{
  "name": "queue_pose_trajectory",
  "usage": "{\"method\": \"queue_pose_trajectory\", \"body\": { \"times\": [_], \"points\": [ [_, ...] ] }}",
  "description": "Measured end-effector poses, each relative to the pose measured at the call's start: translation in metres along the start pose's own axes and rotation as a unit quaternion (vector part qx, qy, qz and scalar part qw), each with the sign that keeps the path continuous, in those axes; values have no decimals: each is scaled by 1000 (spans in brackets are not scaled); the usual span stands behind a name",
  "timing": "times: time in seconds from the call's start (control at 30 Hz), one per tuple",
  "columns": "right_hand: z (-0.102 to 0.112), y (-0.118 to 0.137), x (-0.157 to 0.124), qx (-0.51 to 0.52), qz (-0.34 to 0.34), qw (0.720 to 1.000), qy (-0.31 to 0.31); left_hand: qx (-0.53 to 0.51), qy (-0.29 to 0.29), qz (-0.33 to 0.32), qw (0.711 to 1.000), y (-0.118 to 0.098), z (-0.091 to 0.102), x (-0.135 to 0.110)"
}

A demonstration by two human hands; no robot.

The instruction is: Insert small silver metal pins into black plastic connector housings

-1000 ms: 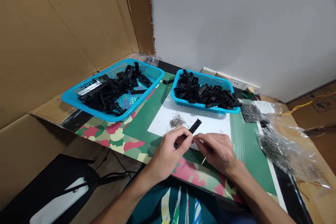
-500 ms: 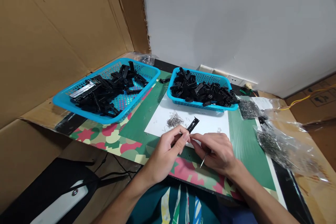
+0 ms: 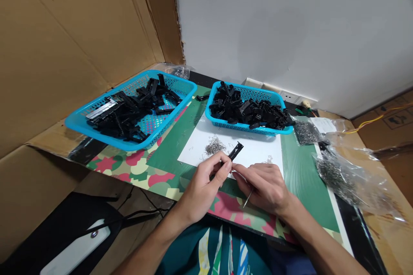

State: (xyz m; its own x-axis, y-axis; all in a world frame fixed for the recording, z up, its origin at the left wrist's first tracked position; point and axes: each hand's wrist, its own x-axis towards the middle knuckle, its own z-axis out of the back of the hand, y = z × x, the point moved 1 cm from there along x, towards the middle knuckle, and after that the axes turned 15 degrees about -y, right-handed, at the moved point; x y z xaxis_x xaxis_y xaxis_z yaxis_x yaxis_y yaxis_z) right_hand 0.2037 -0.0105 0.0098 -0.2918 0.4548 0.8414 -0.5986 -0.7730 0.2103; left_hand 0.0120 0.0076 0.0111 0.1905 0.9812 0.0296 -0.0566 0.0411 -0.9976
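Between the thumb and fingers of my left hand (image 3: 208, 184) is a narrow black plastic part (image 3: 236, 151), its far end pointing up and to the right. My right hand (image 3: 263, 187) is closed, its fingertips meeting the near end of that part. A thin metal rod (image 3: 248, 198) sticks out below the curled fingers of this hand. Whatever the right fingertips pinch is too small to make out. Behind the left hand, a small heap of fine metal springs or wire pieces (image 3: 215, 146) lies on a white sheet (image 3: 193, 144).
A large blue basket (image 3: 72, 124) with black parts stands at the left, and a smaller blue basket (image 3: 213, 121) full of black parts stands behind my hands. Plastic bags of metal pieces (image 3: 335, 176) lie at the right. A loose black part (image 3: 202, 97) rests between the baskets.
The black part has tilted slightly and shifted a little left in my left hand. My right hand and the metal rod have moved slightly left.
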Motion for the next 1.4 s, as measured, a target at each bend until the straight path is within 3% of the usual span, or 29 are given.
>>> {"method": "queue_pose_trajectory", "body": {
  "times": [0.2, 0.53, 0.67, 0.83, 0.93, 1.03, 1.2, 1.4],
  "points": [
    [1, 1, 2, -10, -6, 1000, -13, 13, -5, 1, 1000, -1, -1, 1],
    [1, 1, 7, 26, -78, 996, -45, 29, -2, -13, 999, -7, -3, 0],
    [2, 2, 9, 53, -157, 985, -56, 28, 4, -14, 1000, -5, -2, -1],
    [5, 3, 16, 128, -314, 940, -45, 53, 11, -35, 998, -7, -2, -1],
    [10, -3, 18, 128, -349, 926, -65, 93, 21, -54, 994, -7, -3, -2],
    [18, -14, 18, 70, -350, 930, -84, 136, 22, -65, 988, -2, -5, -3],
    [26, -28, 14, 22, -376, 926, 5, 194, 6, -51, 980, 5, -10, -4],
    [20, -32, 10, 17, -419, 903, 89, 233, -5, -160, 959, 7, -17, -4]
  ]
}}
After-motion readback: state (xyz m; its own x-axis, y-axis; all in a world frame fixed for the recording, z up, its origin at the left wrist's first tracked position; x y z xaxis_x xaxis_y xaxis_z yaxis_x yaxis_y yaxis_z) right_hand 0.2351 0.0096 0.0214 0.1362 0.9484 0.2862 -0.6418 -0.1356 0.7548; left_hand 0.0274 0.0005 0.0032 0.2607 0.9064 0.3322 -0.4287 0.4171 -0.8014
